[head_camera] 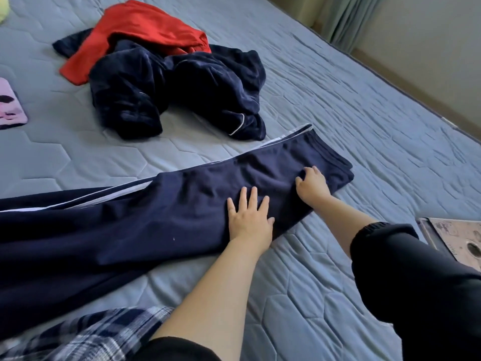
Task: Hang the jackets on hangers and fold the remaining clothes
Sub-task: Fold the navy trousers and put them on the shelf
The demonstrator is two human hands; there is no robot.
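Observation:
Navy track trousers (156, 209) with white side stripes lie stretched across the grey-blue quilted bed (351, 121), one end near the right side. My left hand (250, 217) presses flat on the trousers with fingers spread. My right hand (311, 185) rests further right on the same cloth, its fingers curled and bunching the fabric. Behind them sits a crumpled dark navy velvet garment (177, 92) with white piping. A red garment (140, 32) lies partly under and behind it.
A plaid garment (86, 334) lies at the bottom left near my body. A pink patterned item (9, 105) is at the left edge, a yellow thing (4, 9) in the top left corner. A printed box (455, 243) sits right. Curtain (348, 19) and wall lie beyond the bed.

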